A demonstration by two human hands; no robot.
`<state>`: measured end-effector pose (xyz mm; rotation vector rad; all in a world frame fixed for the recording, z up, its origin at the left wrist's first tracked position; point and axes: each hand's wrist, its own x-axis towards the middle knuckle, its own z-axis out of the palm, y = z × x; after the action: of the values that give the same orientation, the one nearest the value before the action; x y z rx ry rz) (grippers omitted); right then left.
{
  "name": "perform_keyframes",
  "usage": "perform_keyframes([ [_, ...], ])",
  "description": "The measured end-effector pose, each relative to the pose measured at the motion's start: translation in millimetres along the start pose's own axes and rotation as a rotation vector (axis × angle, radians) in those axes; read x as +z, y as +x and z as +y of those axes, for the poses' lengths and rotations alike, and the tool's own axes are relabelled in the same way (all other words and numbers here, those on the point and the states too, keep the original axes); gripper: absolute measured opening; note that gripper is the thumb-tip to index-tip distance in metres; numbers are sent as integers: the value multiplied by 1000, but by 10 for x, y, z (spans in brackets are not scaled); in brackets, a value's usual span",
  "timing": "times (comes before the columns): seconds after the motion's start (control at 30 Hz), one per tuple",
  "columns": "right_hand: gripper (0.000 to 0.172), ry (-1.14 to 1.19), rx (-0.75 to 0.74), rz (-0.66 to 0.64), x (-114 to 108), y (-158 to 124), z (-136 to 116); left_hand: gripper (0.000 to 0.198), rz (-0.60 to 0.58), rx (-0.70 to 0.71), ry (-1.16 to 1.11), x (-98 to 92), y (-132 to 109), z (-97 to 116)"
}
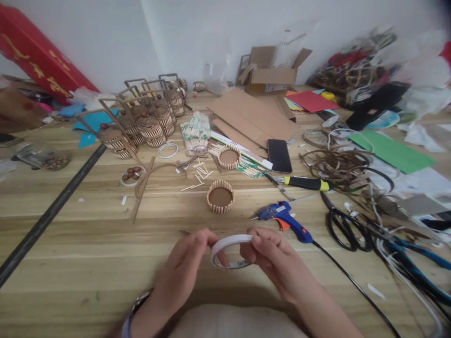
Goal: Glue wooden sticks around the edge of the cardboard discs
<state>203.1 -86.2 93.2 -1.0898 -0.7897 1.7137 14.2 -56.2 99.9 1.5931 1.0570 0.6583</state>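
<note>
A roll of white tape point(230, 240) is held between my two hands above the near part of the table. My left hand point(188, 258) grips its left side, fingers curled at the ring. On the right side, my right hand point(273, 251) pinches the rim between thumb and fingers. Beyond the roll stands a small round base ringed with wooden pegs point(220, 197). A second pegged base point(229, 157) sits farther back, by loose short sticks point(201, 172). Right of my hands lies a blue glue gun point(282, 216) with an orange trigger.
Several small stick-walled baskets with handles point(151, 129) stand at the back left. A phone point(279, 156), cardboard sheets point(250, 112) and a yellow-black knife point(306, 183) lie beyond. Scissors point(347, 230), pliers point(419, 263), coiled strips point(331, 164) and a cable point(352, 284) occupy the right.
</note>
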Motion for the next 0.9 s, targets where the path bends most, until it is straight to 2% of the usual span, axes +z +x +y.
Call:
perform_keyframes([
  [0.1, 52, -67, -4, -5, -11, -10, 3, 23, -57, -36, 5, -22, -29, 55],
  [0.17, 52, -87, -5, -14, -15, -16, 6, 17, -42, -13, 35, -28, -40, 81],
  [0.33, 50, -75, -10, -15, -22, -26, -3, 26, -91, 56, -4, -38, -43, 70],
  [0.47, 51, -81, -27, 9, -39, -36, 0, 44, -131, 47, -38, -45, -67, 0],
  [0.57, 50, -85, -32, 25, -55, -42, 2, 57, -99, 41, -17, -54, -108, -57],
  [0.63, 49, -145, -52, 21, -57, -46, -10, 56, -44, 66, -15, -55, -127, -63],
  [0.7, 47, -249, -88, -20, -45, -50, -34, 46, -12, 95, -12, -39, -126, -32],
  [0.77, 45, -342, -111, -79, -22, -54, -60, 28, -30, 95, 15, -4, -104, 20],
  [0.8, 43, -366, -115, -104, -12, -56, -68, 25, -50, 89, 34, 19, -88, 44],
  [0.9, 38, -308, -77, -164, -8, -64, -64, 45, -66, 103, 9, 81, -48, 50],
])
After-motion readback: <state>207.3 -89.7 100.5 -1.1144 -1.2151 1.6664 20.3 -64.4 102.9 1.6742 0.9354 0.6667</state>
